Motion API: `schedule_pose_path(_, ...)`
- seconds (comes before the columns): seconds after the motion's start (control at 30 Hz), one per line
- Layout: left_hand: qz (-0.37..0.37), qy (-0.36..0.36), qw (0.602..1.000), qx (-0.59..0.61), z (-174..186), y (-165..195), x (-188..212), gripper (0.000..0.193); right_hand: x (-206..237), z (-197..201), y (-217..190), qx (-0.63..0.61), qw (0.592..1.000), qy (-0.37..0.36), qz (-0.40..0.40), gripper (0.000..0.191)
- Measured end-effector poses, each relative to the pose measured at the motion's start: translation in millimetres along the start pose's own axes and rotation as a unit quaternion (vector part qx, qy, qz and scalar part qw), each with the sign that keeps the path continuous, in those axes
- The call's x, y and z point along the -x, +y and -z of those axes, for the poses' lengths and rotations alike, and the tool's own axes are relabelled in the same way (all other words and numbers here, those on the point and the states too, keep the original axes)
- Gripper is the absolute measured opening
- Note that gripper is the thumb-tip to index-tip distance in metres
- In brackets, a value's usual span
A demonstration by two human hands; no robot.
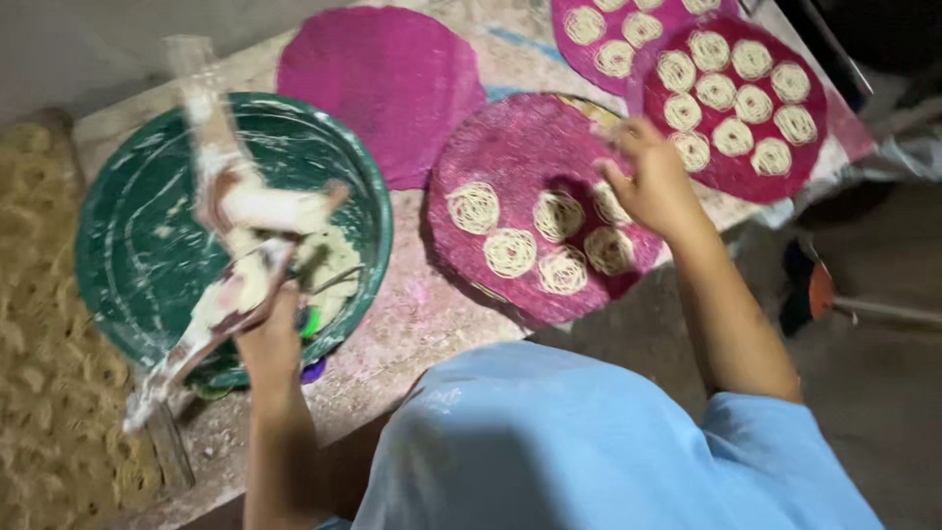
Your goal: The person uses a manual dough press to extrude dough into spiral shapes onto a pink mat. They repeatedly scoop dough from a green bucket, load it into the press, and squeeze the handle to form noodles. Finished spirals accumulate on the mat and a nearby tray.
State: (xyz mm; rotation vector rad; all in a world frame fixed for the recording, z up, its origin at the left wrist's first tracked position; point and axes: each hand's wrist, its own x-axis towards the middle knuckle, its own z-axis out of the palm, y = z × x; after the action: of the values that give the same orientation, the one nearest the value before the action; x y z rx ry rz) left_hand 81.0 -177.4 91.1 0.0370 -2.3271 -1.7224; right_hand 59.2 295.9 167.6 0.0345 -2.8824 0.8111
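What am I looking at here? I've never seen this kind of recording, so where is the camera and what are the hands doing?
The one camera sits on a person's head and looks down, so the blue shirt at the bottom is the wearer's own. The left hand has its grip on a dough-smeared press tool, blurred, over a green basin that holds some pale dough. The right hand reaches over a pink woven mat that carries small coils of pale noodle; whether it holds anything I cannot tell. An empty pink mat and two more filled ones lie behind, all on a worn table.
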Motion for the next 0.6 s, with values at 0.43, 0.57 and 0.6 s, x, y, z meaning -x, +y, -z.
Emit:
schedule_pose_path(0.43, -0.036, 0.100, 0.988, 0.112, -9, -28, 10, 0.033, 10, -92, 54, 0.034, 0.988, -0.089, 0.118, 0.075)
schedule_pose_path(0.57, 0.004, 0.134, 0.984, 0.116, -10, -37, 10, 0.035, 19, -105, 58, 0.064, 0.982, -0.159, 0.079, 0.040)
schedule_pose_path(0.6, 0.025, 0.146, 0.980, 0.136, -10, -37, 11, 0.036, 24, -102, 64, 0.059, 0.981, -0.169, 0.073, 0.026)
